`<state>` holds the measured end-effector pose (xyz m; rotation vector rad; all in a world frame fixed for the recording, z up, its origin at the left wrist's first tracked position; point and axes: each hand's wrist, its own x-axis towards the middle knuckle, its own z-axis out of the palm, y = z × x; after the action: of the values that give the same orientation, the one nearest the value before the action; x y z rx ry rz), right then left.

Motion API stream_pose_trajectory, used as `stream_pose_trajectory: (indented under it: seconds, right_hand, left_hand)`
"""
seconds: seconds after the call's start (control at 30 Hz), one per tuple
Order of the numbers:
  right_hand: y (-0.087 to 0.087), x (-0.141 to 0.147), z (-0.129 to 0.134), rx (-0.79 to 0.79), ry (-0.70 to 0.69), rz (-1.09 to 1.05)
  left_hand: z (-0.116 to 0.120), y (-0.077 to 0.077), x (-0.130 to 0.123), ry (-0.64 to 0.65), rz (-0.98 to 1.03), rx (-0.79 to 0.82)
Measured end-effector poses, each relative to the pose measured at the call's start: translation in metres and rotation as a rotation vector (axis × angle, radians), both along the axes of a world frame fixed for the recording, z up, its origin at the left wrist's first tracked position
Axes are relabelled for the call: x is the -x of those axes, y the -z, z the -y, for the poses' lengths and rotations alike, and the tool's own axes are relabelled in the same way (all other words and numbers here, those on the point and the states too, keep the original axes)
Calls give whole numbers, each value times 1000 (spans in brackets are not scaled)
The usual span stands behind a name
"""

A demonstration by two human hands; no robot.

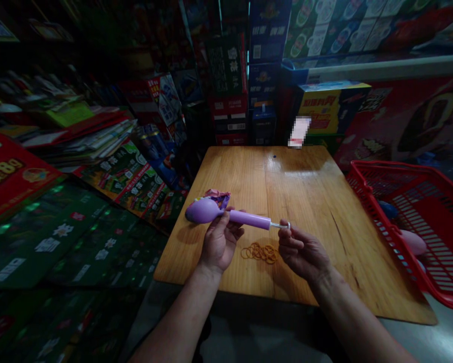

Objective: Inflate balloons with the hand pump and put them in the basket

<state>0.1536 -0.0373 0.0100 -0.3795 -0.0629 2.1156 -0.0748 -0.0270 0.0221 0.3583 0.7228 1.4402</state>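
A purple balloon (204,210), partly inflated, sits on the left end of a purple hand pump (251,219). My left hand (221,239) is closed round the joint between balloon and pump. The fingers of my right hand (300,247) hold the ring at the end of the pump's white rod (277,225), which is pulled partly out. Behind the balloon lies a small heap of flat coloured balloons (223,197), partly hidden. A tangle of orange rubber bands (262,253) rests on the wooden table (305,201) between my hands.
A red basket (394,237) at the right edge holds a pink balloon (414,242) and a blue one (388,209). Stacked green boxes (71,232) stand left of the table. Beyond its far edge are more boxes and a yellow carton (319,108).
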Motion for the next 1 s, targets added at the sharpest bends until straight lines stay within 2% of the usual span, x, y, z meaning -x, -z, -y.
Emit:
stream_pose_trajectory:
  seconds: [0.13,0.27,0.4,0.5,0.67,0.83,1.0]
  right_hand:
    - [-1,-13,-3,-12,71,-8]
    - [7,4,-1,31,37,6]
    - [11,19,0,63,-13,-21]
    - [7,12,-3,53,-21,-24]
    - [1,-9,-7,15,57,-40]
    - [6,4,-1,6,-20,1]
    - [7,14,1,36,-23,-31]
  left_hand:
    - [-6,-3,13,-79,3,-40]
    - [1,1,1,14,20,-18]
    - [6,7,-13,35,20,12]
    - [1,7,-8,29,20,9]
    - [-6,0,10,-61,3,-29]
    - [5,2,-1,50,-1,-2]
    - [11,4,-12,69,4,7]
